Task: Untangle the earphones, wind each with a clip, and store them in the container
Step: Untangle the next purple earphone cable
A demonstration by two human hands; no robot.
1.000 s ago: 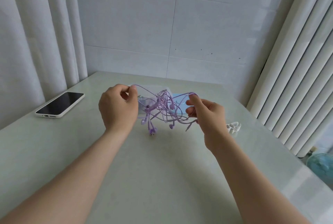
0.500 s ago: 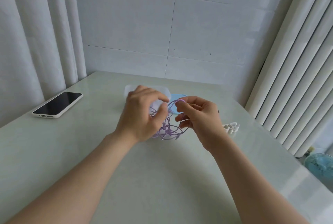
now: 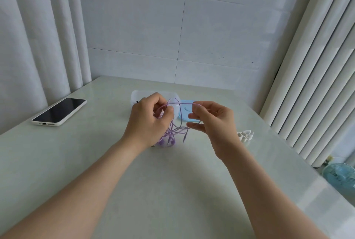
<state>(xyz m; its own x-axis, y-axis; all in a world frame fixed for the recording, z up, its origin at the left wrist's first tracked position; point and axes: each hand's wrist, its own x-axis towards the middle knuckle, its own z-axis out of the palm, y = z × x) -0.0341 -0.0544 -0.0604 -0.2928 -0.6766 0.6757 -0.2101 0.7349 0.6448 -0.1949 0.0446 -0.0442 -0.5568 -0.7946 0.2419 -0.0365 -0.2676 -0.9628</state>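
Earphones [image 3: 173,133] are a purple tangle hanging dead centre of the frame just above the surface [image 3: 172,190]. The left hand [image 3: 149,121] is curled round the bunched part and the right hand [image 3: 215,123] is pinching one loop between thumb and forefinger, right in front of the container [image 3: 135,96] and its blue lid [image 3: 185,111]. Honestly, the risk I see is tugging that loop sideways while the left grips the whole wad, which would probably cinch the knot tighter instead of freeing it. Yank too hard and the thin cord could slip out of the pinch.
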